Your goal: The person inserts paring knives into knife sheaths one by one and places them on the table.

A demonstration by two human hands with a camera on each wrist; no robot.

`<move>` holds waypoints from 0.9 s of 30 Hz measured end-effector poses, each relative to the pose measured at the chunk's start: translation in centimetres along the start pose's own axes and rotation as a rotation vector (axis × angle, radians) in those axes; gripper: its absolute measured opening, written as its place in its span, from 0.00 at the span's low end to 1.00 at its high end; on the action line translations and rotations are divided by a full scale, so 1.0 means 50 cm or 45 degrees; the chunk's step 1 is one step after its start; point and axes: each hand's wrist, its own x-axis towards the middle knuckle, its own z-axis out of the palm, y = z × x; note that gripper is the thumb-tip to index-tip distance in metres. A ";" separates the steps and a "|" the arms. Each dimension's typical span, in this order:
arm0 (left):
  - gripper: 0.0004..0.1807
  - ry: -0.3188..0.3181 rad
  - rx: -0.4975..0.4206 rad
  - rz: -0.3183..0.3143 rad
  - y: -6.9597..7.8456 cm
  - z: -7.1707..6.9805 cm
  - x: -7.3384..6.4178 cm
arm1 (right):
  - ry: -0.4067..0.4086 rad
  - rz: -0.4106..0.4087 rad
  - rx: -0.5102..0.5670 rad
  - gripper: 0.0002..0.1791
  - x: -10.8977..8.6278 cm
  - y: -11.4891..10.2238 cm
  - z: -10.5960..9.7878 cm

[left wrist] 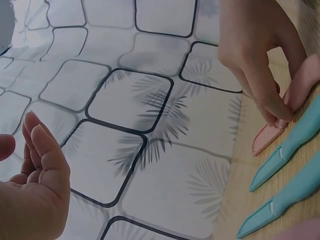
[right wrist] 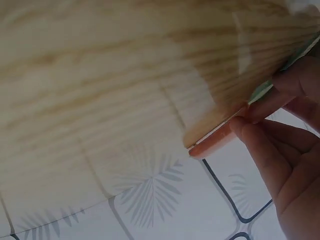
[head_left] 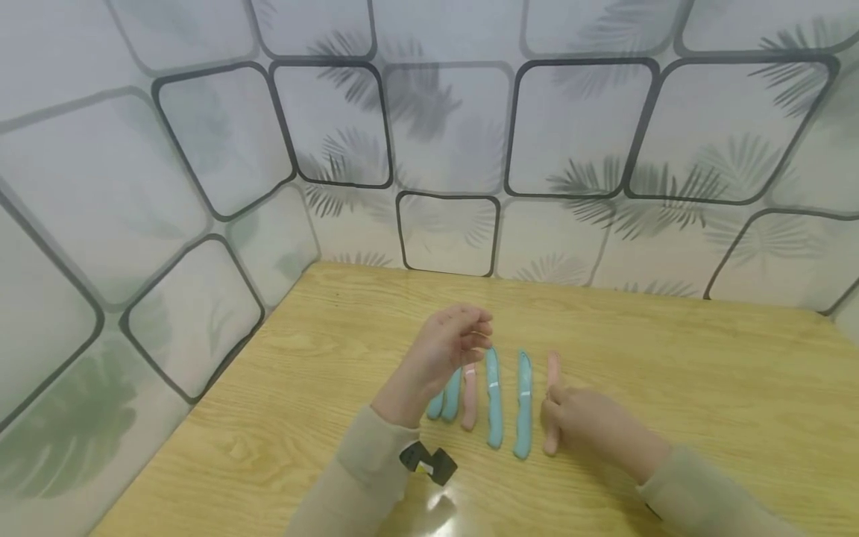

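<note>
A row of sheathed knives lies on the table, handles towards me. At the right end, my right hand (head_left: 590, 425) pinches a pink knife (head_left: 552, 441) near its middle; the right wrist view shows thumb and fingers on this pink knife (right wrist: 215, 141), which lies against the table. To its left come two teal knives (head_left: 523, 418) and another pink knife (head_left: 469, 406). More teal knives (head_left: 451, 399) are partly hidden behind my left wrist. Over the row's left part my left hand (head_left: 446, 347) is raised, fingers loosely bent, holding nothing.
The wood-grain table (head_left: 282, 418) meets a patterned wall covering (head_left: 443, 127) at the back and on the left. A small black device (head_left: 429, 462) is worn on my left wrist.
</note>
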 end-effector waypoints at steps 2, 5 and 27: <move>0.10 0.001 -0.002 -0.005 0.001 0.001 0.002 | -0.026 0.021 0.033 0.13 0.001 -0.002 0.000; 0.10 0.000 -0.008 -0.008 0.003 0.002 0.005 | -0.086 0.062 0.055 0.12 0.002 -0.002 -0.005; 0.11 -0.059 0.017 0.013 0.017 0.000 0.014 | -0.352 0.378 0.074 0.35 0.040 -0.109 -0.019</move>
